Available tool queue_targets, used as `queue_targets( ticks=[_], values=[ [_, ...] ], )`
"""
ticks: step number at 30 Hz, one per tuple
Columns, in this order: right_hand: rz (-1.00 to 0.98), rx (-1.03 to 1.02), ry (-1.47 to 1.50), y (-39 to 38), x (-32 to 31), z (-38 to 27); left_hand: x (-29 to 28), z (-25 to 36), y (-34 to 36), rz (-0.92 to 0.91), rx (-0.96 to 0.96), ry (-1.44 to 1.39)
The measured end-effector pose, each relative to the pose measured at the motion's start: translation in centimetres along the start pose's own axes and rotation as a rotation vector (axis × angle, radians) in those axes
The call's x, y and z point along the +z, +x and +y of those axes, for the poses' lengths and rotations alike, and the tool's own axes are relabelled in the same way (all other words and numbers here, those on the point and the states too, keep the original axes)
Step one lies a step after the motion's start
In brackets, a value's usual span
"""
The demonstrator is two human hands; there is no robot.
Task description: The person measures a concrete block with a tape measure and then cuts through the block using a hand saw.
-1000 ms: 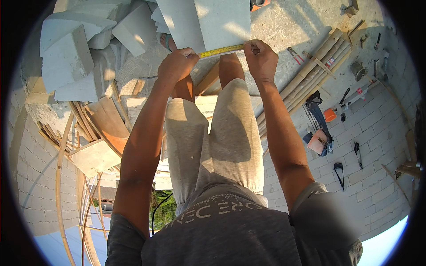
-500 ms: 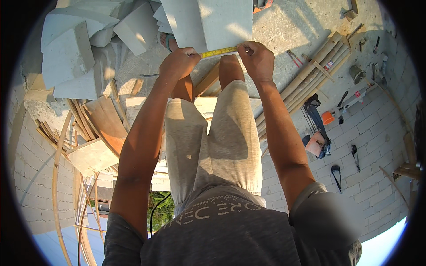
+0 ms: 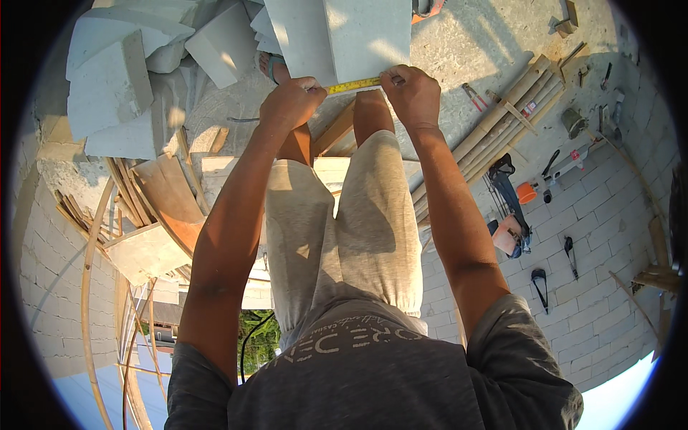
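A yellow measuring tape [image 3: 352, 86] is stretched between my two hands, along the near edge of a pale grey block [image 3: 367, 43]. My left hand [image 3: 292, 102] pinches the tape's left end with closed fingers. At the right end, my right hand [image 3: 413, 97] is closed on the tape, thumb and forefinger pressed together near the block's corner. A second pale block face [image 3: 297, 39] adjoins on the left. Whether the tape touches the block, I cannot tell. The tape's case does not show; it may be hidden in a hand.
Broken pale blocks [image 3: 111, 86] are heaped at the far left. Bamboo poles and timber lengths [image 3: 505, 115] lie to the right, with a red-handled tool [image 3: 474, 97] beside them. Wooden boards [image 3: 168, 190] lean at the left. A block wall [image 3: 580, 265] with hanging tools rises on the right.
My right hand has shifted very slightly left along the block's edge, and my left hand slightly right. Both keep their hold on the tape.
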State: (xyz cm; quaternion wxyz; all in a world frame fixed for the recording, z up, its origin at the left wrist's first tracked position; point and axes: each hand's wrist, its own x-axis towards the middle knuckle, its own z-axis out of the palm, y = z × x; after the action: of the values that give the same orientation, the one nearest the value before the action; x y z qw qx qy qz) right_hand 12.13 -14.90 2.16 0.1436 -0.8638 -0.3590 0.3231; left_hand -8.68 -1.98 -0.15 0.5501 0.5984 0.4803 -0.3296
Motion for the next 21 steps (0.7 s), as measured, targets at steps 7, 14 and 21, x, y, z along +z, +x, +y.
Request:
queue_targets(
  ticks=[7, 14, 21],
  values=[
    [-0.13, 0.066, -0.206, 1.1, 0.3, -1.5, 0.2, 0.9, -1.9, 0.042, 0.101, 0.297],
    [-0.318, 0.216, -0.109, -2.9, -0.7, -1.0, 1.3, -3.1, -3.9, -0.013, 0.007, 0.245],
    [-0.084, 0.437, 0.333, -3.1, -2.5, -1.3, -0.8, -5.1, -4.1, 0.084, -0.036, -0.107]
  ],
)
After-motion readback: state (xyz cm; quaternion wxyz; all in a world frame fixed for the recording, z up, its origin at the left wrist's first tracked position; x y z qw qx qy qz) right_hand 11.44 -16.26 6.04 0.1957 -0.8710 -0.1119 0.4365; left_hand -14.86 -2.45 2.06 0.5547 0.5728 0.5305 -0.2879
